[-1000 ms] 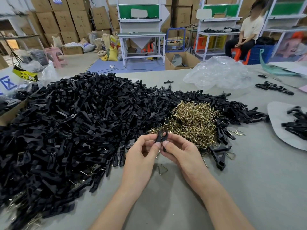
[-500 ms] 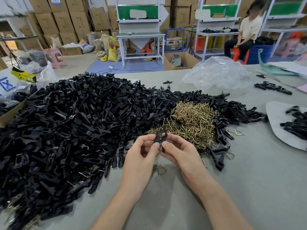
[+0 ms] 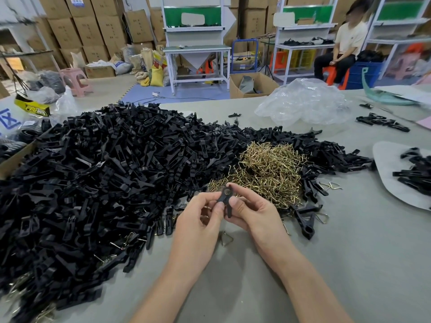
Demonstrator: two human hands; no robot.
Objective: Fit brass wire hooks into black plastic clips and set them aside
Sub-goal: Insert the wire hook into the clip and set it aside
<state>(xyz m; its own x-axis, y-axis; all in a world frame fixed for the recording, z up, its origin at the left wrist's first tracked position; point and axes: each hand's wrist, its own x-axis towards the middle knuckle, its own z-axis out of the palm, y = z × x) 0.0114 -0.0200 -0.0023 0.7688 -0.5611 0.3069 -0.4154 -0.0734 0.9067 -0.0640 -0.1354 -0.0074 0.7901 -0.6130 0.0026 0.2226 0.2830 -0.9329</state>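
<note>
- Head view: one black clip [image 3: 225,199] is pinched between both hands. It is held just above the table in front of the person, at the near edge of the heaps.
- The left hand [image 3: 198,220] grips the clip from the left, with thumb and forefinger curled on its upper part.
- The right hand [image 3: 254,213] pinches it from the right, thumb pressed on its middle and the other fingers curled beneath.
- The clip's long axis runs roughly up and down in the picture. Its lower end pokes out below the thumbs.
- I cannot tell whether a hook is already seated. A brassy glint shows among the left fingers, too small to name.
- The heap of brass hooks [image 3: 268,169] lies just beyond the hands and a little to the right. The right hand is nearer, so it looks the likelier one to fetch a hook.
- A loose hook [image 3: 226,238] lies flat on the table just below the hands, closer than the heap.
- The pile of black clips [image 3: 105,178] spreads from behind the heap far out to the left, on the left hand's side.
- The grey table [image 3: 349,264] carries a pale sheet [image 3: 387,159] well to the right with some clips on it. A clear plastic bag [image 3: 303,103] lies beyond the heap.
- Behind the table are stacked cardboard boxes [image 3: 88,31], a white workbench [image 3: 196,50] and a pink stool [image 3: 74,80]. A seated person [image 3: 345,47] is at the far right.
</note>
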